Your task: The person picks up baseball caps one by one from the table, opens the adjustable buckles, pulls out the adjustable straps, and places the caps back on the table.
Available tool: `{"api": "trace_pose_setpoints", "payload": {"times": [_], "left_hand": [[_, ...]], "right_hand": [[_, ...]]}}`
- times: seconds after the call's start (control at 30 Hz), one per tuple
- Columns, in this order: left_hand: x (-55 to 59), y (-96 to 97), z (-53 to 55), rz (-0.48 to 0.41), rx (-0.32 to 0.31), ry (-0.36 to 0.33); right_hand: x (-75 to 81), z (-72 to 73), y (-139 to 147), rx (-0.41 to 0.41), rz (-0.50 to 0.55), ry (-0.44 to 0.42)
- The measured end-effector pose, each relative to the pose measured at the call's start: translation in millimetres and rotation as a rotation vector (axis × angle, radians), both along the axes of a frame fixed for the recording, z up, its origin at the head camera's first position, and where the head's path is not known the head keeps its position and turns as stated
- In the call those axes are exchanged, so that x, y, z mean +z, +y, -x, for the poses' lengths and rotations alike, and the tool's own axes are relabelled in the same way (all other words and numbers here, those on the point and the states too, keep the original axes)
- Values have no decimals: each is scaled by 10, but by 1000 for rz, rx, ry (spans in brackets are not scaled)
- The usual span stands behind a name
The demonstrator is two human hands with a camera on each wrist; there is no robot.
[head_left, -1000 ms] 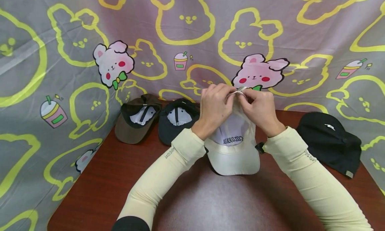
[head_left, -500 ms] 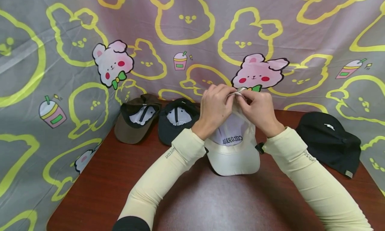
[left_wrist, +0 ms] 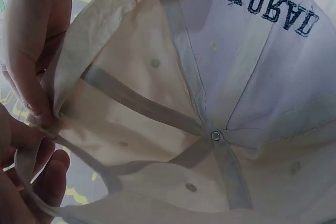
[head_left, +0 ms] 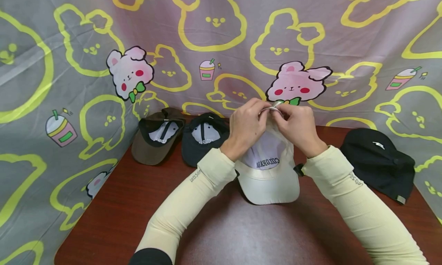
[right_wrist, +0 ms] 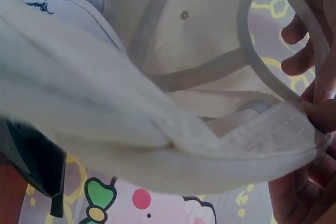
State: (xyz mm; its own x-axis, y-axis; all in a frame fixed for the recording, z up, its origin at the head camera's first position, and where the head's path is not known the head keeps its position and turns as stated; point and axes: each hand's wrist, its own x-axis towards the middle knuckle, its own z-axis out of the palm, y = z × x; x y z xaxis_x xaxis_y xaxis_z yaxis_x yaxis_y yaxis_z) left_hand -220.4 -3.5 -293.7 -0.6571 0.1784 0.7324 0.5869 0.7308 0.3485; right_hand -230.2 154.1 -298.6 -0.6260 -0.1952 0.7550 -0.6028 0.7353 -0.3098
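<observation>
In the head view a cream baseball cap (head_left: 269, 190) hangs between my hands, brim toward me and its inside showing. Dark lettering shows in reverse through the pale front lining (left_wrist: 252, 51). My left hand (head_left: 246, 125) pinches the back strap between thumb and fingers. From the other side my right hand (head_left: 298, 125) pinches the same strap, the fingertips of both hands almost meeting. The strap (right_wrist: 299, 4) curves as a thin band over the rear opening in the right wrist view. Where its ends overlap, the fingers partly hide it.
A brown cap (head_left: 148, 148) and a dark navy cap (head_left: 191, 150) lie upturned at the back left of the red-brown table (head_left: 114, 219). At the right lies a black hat (head_left: 376, 157) with a small white emblem. A patterned cloth (head_left: 235, 35) hangs behind.
The cap's brim has dropped slightly toward me. Both hands keep their pinch on the strap, the left wrist shifting only a little.
</observation>
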Motion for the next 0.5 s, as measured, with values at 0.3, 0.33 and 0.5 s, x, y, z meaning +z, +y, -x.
{"api": "trace_pose_setpoints", "payload": {"times": [0.3,0.33,0.5], "left_hand": [[-13,-75,8,-45,22,-5],[-12,-78,15,-49,21,-9],[-9,-82,39,-53,35,-17]], "right_hand": [[-13,61,71,-72,57,-19],[-13,60,74,-65,65,-25],[1,38,58,-8,88,-61]]}}
